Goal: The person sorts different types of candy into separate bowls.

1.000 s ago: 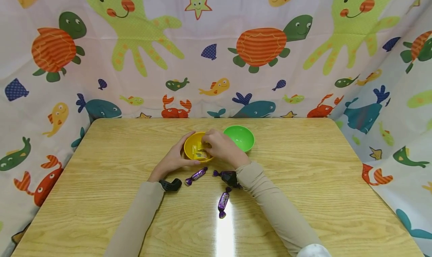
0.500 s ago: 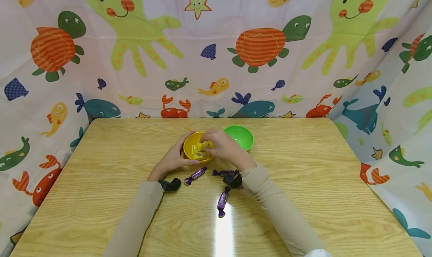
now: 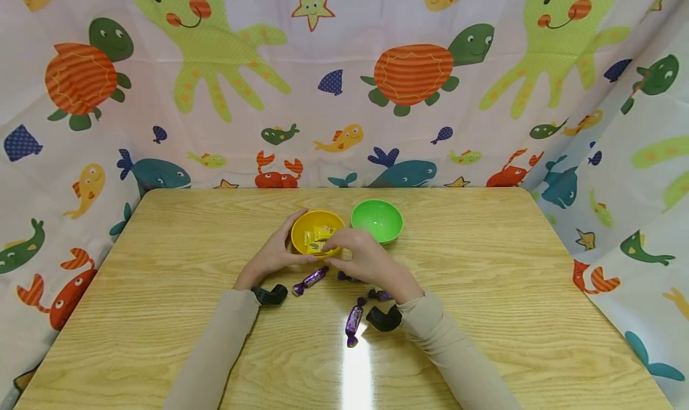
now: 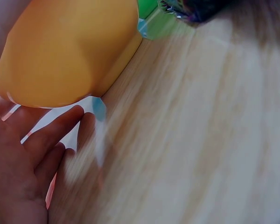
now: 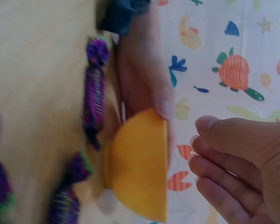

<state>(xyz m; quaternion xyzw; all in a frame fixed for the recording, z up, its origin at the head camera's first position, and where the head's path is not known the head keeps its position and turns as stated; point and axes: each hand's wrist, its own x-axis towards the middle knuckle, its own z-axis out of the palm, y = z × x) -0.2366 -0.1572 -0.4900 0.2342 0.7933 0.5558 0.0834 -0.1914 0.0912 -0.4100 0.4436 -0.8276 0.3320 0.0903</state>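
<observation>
My left hand (image 3: 274, 253) steadies a yellow bowl (image 3: 308, 220) from its left side, thumb at the near rim and fingers around the far left. Several yellow-wrapped candies (image 3: 315, 247) lie inside the bowl. In the left wrist view the fingers (image 4: 51, 135) show beside the bowl's wall (image 4: 70, 51). Over the bowl's right edge hovers my right hand (image 3: 366, 257). The right wrist view shows its thumb (image 5: 233, 133) apart from loosely bent fingers, with nothing between them. Several purple-wrapped candies (image 3: 311, 280) lie on the table in front, some partly hidden under the right hand and wrist.
A green bowl (image 3: 377, 211) stands just right of the yellow one. Another purple candy (image 3: 353, 321) lies nearer on the wooden table (image 3: 484, 266). Dark wrist devices (image 3: 384, 318) sit under both wrists. A sea-animal curtain (image 3: 344, 105) hangs behind the table and at its sides.
My right hand has let go of a yellow candy it pinched inside the bowl, and has drawn back right and nearer. The left hand stays on the yellow bowl.
</observation>
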